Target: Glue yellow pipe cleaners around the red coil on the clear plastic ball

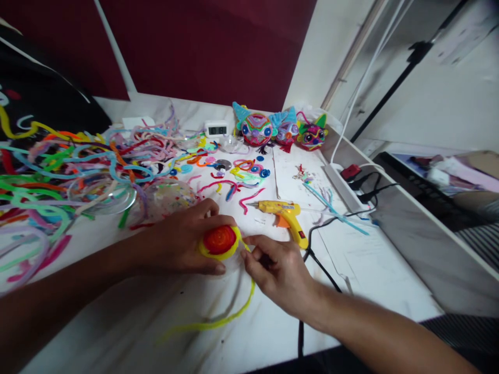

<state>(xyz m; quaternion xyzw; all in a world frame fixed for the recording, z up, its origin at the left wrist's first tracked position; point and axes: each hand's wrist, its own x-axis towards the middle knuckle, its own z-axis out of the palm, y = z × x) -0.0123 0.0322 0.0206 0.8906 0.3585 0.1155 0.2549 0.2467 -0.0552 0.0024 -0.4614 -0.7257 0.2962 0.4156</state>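
Note:
My left hand [183, 241] is wrapped round a small ball [219, 241] covered in a red-orange pipe-cleaner spiral with a yellow rim, holding it down on the white table [156, 322]. Just right of the ball, my right hand [275, 270] pinches a yellow pipe cleaner [230, 314] where it meets the rim. The loose end of that pipe cleaner trails down and to the left across the table towards the near edge.
A large heap of coloured pipe cleaners [66, 166] fills the left. A yellow glue gun [283, 213] lies behind my right hand, its black cord [315, 259] running to a power strip [346, 184]. Three decorated balls [284, 130] and a small clock [215, 128] stand at the back.

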